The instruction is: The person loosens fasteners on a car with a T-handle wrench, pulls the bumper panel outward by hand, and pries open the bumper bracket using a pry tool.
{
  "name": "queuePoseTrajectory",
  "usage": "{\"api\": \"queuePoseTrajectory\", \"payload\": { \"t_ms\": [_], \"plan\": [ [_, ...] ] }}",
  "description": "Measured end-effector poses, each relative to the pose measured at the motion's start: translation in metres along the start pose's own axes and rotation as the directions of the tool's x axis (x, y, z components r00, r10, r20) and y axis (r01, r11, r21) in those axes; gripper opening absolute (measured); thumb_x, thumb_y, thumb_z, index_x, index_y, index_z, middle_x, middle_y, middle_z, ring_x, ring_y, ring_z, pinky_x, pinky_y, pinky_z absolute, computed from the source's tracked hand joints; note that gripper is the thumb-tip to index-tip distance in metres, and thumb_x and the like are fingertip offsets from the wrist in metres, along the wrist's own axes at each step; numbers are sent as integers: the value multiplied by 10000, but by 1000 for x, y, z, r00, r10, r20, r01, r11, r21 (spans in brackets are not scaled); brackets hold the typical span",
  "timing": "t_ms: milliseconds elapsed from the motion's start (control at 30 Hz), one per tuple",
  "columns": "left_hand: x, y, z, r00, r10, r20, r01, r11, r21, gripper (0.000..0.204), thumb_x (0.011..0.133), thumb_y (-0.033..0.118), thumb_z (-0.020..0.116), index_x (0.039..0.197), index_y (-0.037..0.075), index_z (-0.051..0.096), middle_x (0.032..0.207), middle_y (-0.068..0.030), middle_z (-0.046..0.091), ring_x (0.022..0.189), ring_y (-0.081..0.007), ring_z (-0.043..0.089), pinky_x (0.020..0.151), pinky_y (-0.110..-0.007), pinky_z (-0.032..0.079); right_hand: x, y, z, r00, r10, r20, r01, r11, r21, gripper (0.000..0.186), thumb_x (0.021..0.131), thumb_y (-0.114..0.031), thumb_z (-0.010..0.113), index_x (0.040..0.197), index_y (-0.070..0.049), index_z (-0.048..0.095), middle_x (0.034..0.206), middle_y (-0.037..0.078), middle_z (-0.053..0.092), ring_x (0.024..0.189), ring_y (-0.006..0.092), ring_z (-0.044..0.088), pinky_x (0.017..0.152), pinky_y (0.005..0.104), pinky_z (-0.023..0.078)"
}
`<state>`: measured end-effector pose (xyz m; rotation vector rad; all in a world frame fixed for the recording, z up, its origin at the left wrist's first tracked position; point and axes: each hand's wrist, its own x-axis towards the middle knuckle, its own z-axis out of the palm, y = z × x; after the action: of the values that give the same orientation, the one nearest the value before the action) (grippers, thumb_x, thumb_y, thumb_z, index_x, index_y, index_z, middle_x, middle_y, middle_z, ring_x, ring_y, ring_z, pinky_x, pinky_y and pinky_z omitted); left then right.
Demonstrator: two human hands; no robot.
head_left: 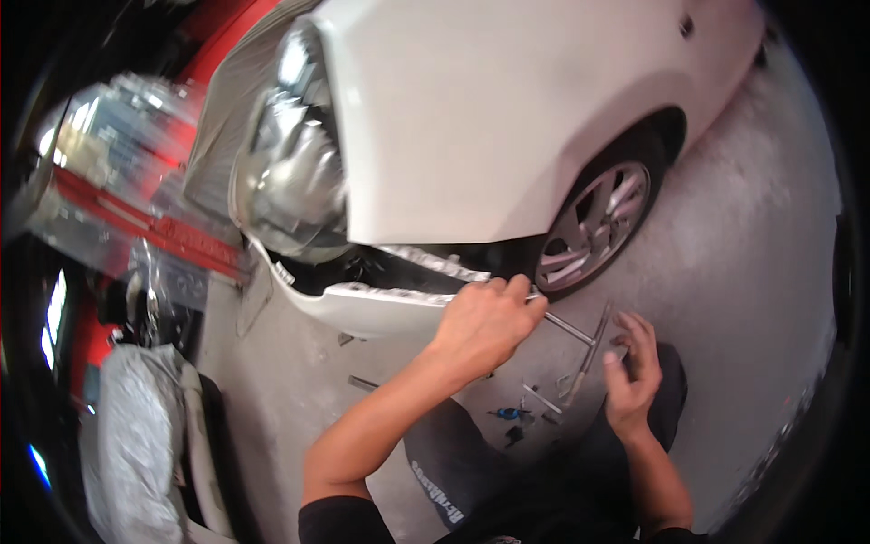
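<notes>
My left hand (pixel 485 322) is closed at the loose edge of the white bumper (pixel 381 317), where a T-handle wrench (pixel 566 326) meets it; its fingertips are hidden, so I cannot tell exactly what they grip. The wrench's crossbar lies just left of my right hand (pixel 632 372), which has its fingers apart and slightly curled, with nothing visible in it. Above the bumper are the white fender (pixel 453 127) and the headlight (pixel 294 181). Below my hands, small tools and parts (pixel 512 413) lie on the grey floor, one of them blue.
The front wheel (pixel 594 222) stands behind the wrench. To the left are red metalwork (pixel 145 222), plastic-wrapped items (pixel 127 118) and a padded piece under silvery covering (pixel 140 435). A grey cover (pixel 222 118) lies by the headlight. My dark-clothed legs are below.
</notes>
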<state>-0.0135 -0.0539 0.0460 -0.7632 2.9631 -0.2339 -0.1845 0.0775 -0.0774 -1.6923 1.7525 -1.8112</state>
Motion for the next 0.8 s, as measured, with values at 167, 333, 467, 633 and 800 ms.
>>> {"api": "queuePoseTrajectory", "payload": {
  "t_ms": [167, 333, 467, 633, 800],
  "plan": [
    [4, 9, -10, 1000, 3, -15, -2, 996, 91, 268, 765, 76, 657, 1032, 95, 671, 896, -84, 589, 769, -247, 651, 644, -388, 534, 0, -2, -9, 569, 419, 707, -716, -171, 677, 496, 987, -223, 613, 1394, 30, 485, 979, 179, 685, 682, 221, 664, 583, 294, 536],
    [7, 15, -6, 1000, 14, 3, -14, 988, 157, 378, 745, 61, 674, 1109, 160, 694, 1020, -44, 643, 722, -200, 643, 628, -350, 526, 14, 7, -5, 643, 281, 713, -760, 119, 639, 434, 937, -117, 639, 1332, 22, 522, 933, 171, 698, 558, 217, 643, 518, 299, 516],
    [9, 19, -1, 1000, 19, 11, -21, 979, 203, 382, 738, 54, 684, 1097, 179, 715, 1073, -26, 677, 702, -197, 635, 615, -336, 515, 10, 14, 4, 961, -172, 216, 113, 959, 261, 440, 748, -72, 698, 1183, -30, 648, 941, 139, 685, 557, 215, 612, 493, 283, 495],
    [9, 20, 2, 998, 11, -65, 6, 967, 256, 219, 708, 69, 719, 912, 148, 729, 944, -31, 699, 658, -193, 640, 575, -320, 504, -3, 20, 6, 980, -198, 12, 189, 949, 253, 369, 723, -20, 720, 1088, -71, 722, 1116, 163, 653, 739, 235, 687, 601, 324, 562],
    [12, 21, 2, 996, 8, -89, 14, 969, 246, 195, 684, 47, 740, 861, 126, 723, 862, -52, 695, 634, -201, 642, 547, -323, 499, -32, 22, -17, 548, 281, 788, -785, -151, 600, 436, 868, -44, 734, 1279, 24, 603, 1067, 226, 655, 817, 220, 715, 633, 316, 574]
  ]
}}
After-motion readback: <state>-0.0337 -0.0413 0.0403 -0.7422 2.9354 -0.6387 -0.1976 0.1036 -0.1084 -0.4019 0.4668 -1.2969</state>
